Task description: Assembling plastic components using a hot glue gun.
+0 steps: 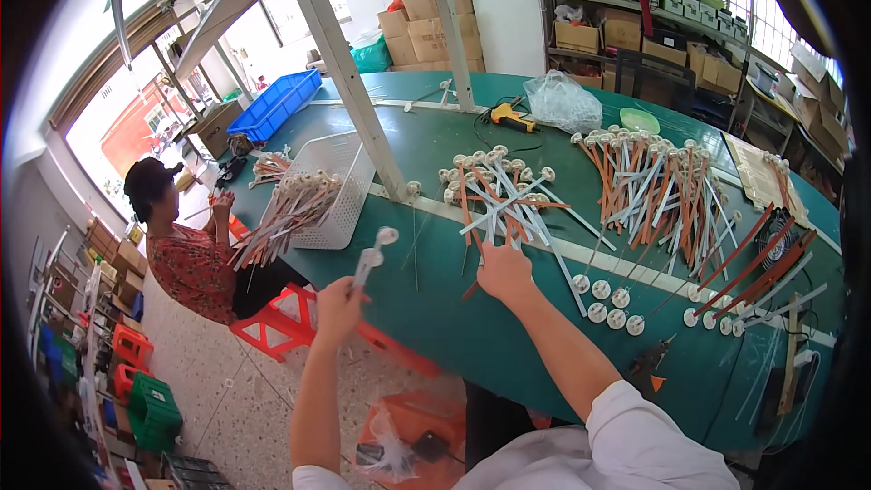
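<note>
My left hand (pixel 338 310) is closed on the lower end of a flat white strip with a round disc (pixel 371 259), raised above the table's near edge. At the near side of a loose pile of white and orange strips with round white ends (pixel 510 183), my right hand (pixel 504 272) is closed round some of the strips; its fingertips are partly hidden. Several round white discs (pixel 601 289) lie on the green table (pixel 435 318) right of that hand. Farther right spreads a larger heap of orange and white strips (pixel 653 186) with the same discs.
A white basket (pixel 328 234) full of strips stands left, beside a white post (pixel 349 73). Another person (pixel 186 254) sits there on a red stool (pixel 283 322). Behind are a blue crate (pixel 277 104), a yellow glue gun (pixel 514 118) and a plastic bag (pixel 562 102). Pliers (pixel 649 358) lie near right.
</note>
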The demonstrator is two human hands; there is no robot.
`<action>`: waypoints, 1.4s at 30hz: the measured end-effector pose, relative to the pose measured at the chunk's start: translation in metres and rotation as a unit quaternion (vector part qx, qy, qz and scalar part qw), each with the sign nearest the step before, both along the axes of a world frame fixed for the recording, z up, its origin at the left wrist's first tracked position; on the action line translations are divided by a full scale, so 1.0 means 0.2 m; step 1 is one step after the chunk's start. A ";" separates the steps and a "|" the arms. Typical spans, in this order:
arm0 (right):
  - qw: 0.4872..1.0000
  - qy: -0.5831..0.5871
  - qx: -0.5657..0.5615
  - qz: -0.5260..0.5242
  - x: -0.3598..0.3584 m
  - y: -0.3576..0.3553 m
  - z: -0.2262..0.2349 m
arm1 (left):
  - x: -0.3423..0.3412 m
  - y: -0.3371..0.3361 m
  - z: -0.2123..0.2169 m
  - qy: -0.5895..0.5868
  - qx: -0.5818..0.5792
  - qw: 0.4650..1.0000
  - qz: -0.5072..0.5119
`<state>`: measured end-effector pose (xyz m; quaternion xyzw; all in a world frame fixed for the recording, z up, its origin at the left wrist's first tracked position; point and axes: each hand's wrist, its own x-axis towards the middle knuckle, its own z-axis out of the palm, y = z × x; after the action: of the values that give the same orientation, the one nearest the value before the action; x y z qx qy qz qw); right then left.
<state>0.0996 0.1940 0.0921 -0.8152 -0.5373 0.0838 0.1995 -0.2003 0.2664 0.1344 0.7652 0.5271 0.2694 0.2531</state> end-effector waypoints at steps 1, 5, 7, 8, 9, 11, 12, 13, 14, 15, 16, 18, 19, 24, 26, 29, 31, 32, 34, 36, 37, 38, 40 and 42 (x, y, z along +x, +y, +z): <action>1.000 -0.001 0.001 -0.001 0.00 -0.02 0.00 | -0.09 0.03 -0.03 0.020 0.027 0.999 0.024; 1.000 0.001 0.006 0.021 -0.02 -0.05 0.03 | -0.45 0.20 -0.22 -0.012 0.092 0.994 0.063; 1.000 0.011 0.014 0.016 0.03 -0.06 0.03 | -0.49 0.21 -0.22 -0.055 0.036 0.992 0.112; 1.000 0.004 0.020 0.009 0.03 -0.06 0.05 | -0.52 0.24 -0.23 -0.049 0.024 0.991 0.124; 1.000 -0.004 0.025 0.002 0.04 -0.06 0.07 | -0.55 0.25 -0.26 -0.050 0.025 0.991 0.124; 0.999 0.000 0.039 -0.001 0.04 -0.07 0.10 | -0.59 0.28 -0.32 -0.052 0.027 0.988 0.141; 0.999 0.005 0.051 -0.002 0.04 -0.08 0.10 | -0.59 0.30 -0.35 -0.053 0.025 0.988 0.141; 0.999 0.004 0.050 -0.001 0.05 -0.08 0.09 | -0.59 0.33 -0.38 -0.109 -0.025 0.980 0.164; 0.997 0.000 0.076 0.000 0.05 -0.08 0.08 | -0.61 0.35 -0.42 -0.164 -0.072 0.965 0.190; 0.995 -0.002 0.104 0.004 0.04 -0.06 0.07 | -0.59 0.37 -0.46 -0.241 -0.101 0.945 0.198; 0.994 0.001 0.109 -0.003 0.07 -0.06 0.06 | -0.54 0.40 -0.51 -0.316 -0.127 0.917 0.206; 0.991 0.010 0.130 -0.005 0.10 -0.07 0.06 | -0.46 0.50 -0.61 -0.415 -0.144 0.867 0.234; 0.990 0.014 0.144 -0.005 0.12 -0.08 0.05 | -0.43 0.54 -0.64 -0.449 -0.141 0.847 0.249; 0.989 0.052 0.140 0.007 0.13 -0.10 0.06 | -0.29 0.67 -0.71 -0.489 -0.048 0.796 0.353; 0.989 0.051 0.137 0.014 0.13 -0.10 0.05 | -0.28 0.71 -0.71 -0.331 -0.002 0.830 0.449; 0.988 0.063 0.138 0.006 0.15 -0.11 0.07 | -0.14 0.74 -0.65 -0.216 0.005 0.838 0.501; 0.988 0.068 0.140 -0.016 0.20 -0.13 0.06 | 0.02 0.69 -0.55 -0.052 -0.029 0.858 0.510; 0.987 0.054 0.151 0.014 0.18 -0.11 0.05 | -0.03 0.72 -0.56 0.005 -0.018 0.862 0.506; 0.983 0.044 0.169 0.048 0.14 -0.06 0.07 | -0.30 0.77 -0.64 0.007 -0.030 0.870 0.493; 0.986 0.022 0.166 -0.002 0.24 -0.08 0.03 | 0.05 0.62 -0.48 0.121 0.001 0.873 0.473; 0.984 0.031 0.173 -0.020 0.24 -0.07 0.02 | 0.06 0.58 -0.46 0.120 0.002 0.877 0.466; 0.983 0.040 0.178 -0.039 0.22 -0.05 0.00 | 0.06 0.56 -0.46 0.150 0.024 0.865 0.478; 0.979 0.047 0.191 -0.054 0.19 -0.01 -0.02 | 0.06 0.55 -0.50 0.179 0.047 0.856 0.483; 0.971 0.065 0.222 -0.067 0.14 0.05 0.00 | 0.03 0.55 -0.53 0.198 0.130 0.831 0.503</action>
<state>0.1283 0.2035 0.0915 -0.7775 -0.4726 0.0014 0.4149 -0.1935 0.3771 0.0293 0.4567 0.8384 0.2682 -0.1288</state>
